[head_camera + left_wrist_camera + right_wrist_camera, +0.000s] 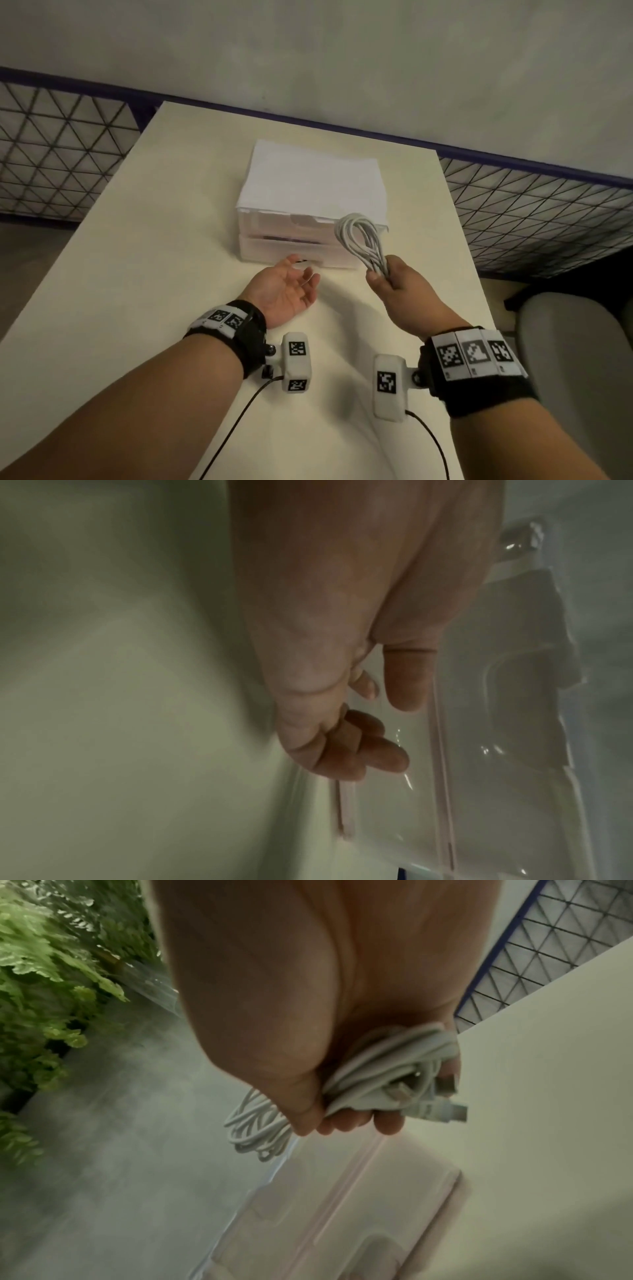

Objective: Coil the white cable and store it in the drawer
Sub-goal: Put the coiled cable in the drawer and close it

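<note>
cream table [144,246], right hand [399,284] gripping coiled white cable [359,236], no readable writing

White cable [359,240] coiled, bunched; drawer [291,251] closed, lower tier.

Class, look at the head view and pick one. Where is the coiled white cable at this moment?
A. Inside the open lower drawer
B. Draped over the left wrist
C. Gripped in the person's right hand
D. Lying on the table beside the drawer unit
C: the right hand is curled round the bundled loops of the white cable, held up in front of the drawer unit, while the left hand lies palm-up, holding nothing.
</note>
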